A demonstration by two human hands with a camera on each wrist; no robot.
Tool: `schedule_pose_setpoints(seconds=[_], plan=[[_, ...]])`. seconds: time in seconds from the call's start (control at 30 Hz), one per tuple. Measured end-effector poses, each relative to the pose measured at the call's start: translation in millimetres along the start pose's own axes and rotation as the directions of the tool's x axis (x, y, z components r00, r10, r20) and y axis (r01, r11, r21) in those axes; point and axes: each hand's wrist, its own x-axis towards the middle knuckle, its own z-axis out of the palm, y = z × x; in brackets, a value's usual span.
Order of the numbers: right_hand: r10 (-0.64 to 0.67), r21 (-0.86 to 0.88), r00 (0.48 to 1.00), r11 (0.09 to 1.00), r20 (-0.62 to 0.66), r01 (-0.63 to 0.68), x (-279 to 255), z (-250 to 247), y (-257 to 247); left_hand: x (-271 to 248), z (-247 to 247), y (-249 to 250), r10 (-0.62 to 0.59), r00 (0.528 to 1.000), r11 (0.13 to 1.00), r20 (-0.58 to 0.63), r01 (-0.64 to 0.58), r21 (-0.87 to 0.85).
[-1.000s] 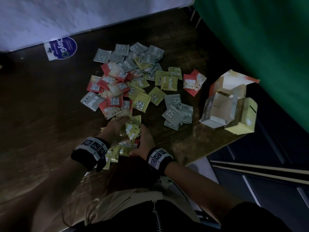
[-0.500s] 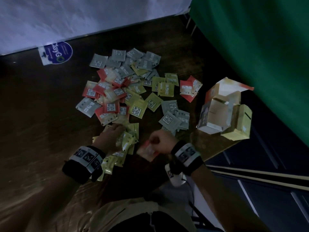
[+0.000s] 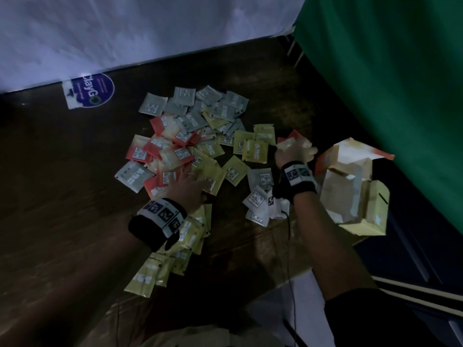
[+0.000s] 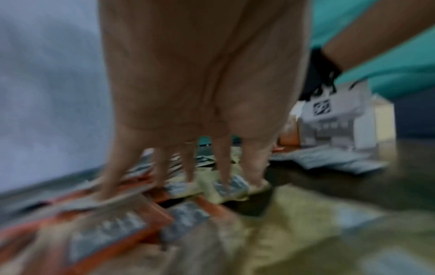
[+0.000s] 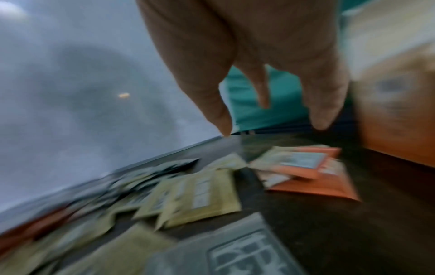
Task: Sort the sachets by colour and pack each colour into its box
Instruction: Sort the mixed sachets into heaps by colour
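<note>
Sticker (image 3: 89, 90), far left on the dark table (image 3: 50, 196): round, blue, not part of the sort. Sachets (image 3: 190, 136), centre: a mixed heap of red, yellow and grey flat packets, overlapping; a yellow run (image 3: 175, 249) trails toward the near edge under the left wrist. Judged light, thin and limp, with slick faces likely to slide over one another; best pinched at a free edge or corner, one at a time. Left hand (image 3: 189, 185): fingers straight and spread, tips pressing on red and yellow packets (image 4: 231, 187), gripping nothing. Right hand (image 3: 293, 152): above a small red group (image 5: 303, 167) just left of the boxes, fingers hanging loose and empty in the wrist view. Boxes (image 3: 355, 186), right edge: three open cartons clustered together, flaps up; contents hidden.
</note>
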Motion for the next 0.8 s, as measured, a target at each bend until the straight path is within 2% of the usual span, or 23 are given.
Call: schedule_pose_setpoints(seconds=[0.03, 0.1, 0.17, 0.27, 0.37, 0.53, 0.6, 0.73, 0.8], plan=[[-0.126, -0.076, 0.992, 0.989, -0.006, 0.125, -8.1, 4.3, -6.2, 4.6, -0.7, -2.9, -0.07, 0.996, 0.998, -0.052, 0.07, -0.002], [-0.314, -0.097, 0.943, 0.941, 0.107, 0.324, -12.2, 14.5, -17.2, 7.5, -3.9, -12.3, -0.206, 0.966, 0.976, -0.154, 0.191, -0.107], [-0.39, -0.14, 0.892, 0.893, 0.227, 0.427, -9.5, 22.2, -26.3, 6.9, -5.2, -26.4, -0.283, 0.949, 0.945, -0.137, 0.251, -0.212], [-0.347, -0.243, 0.848, 0.852, 0.401, 0.464, -1.4, 32.4, -41.5, 8.5, -2.0, -42.5, -0.31, 0.951, 0.914, -0.007, 0.296, -0.278], [-0.292, -0.355, 0.835, 0.802, 0.467, 0.479, 4.0, 37.0, -49.7, 17.9, -0.9, -50.1, -0.305, 0.951, 0.912, -0.04, 0.28, -0.301], [-0.237, -0.373, 0.855, 0.822, 0.462, 0.43, 6.9, 29.3, -57.4, 46.0, -13.7, -53.6, -0.338, 0.937, 0.892, -0.086, 0.29, -0.347], [-0.251, -0.368, 0.841, 0.813, 0.479, 0.452, 10.6, 28.3, -56.4, 59.4, -19.9, -55.3, -0.317, 0.943, 0.909, -0.105, 0.27, -0.319], [-0.334, -0.362, 0.848, 0.794, 0.412, 0.488, 15.8, 31.4, -51.4, 71.4, -26.7, -55.5, -0.317, 0.945, 0.911, -0.082, 0.279, -0.305], [-0.327, -0.36, 0.848, 0.797, 0.417, 0.485, 13.2, 33.6, -52.5, 71.8, -26.5, -54.7, -0.292, 0.951, 0.926, -0.099, 0.256, -0.276]])
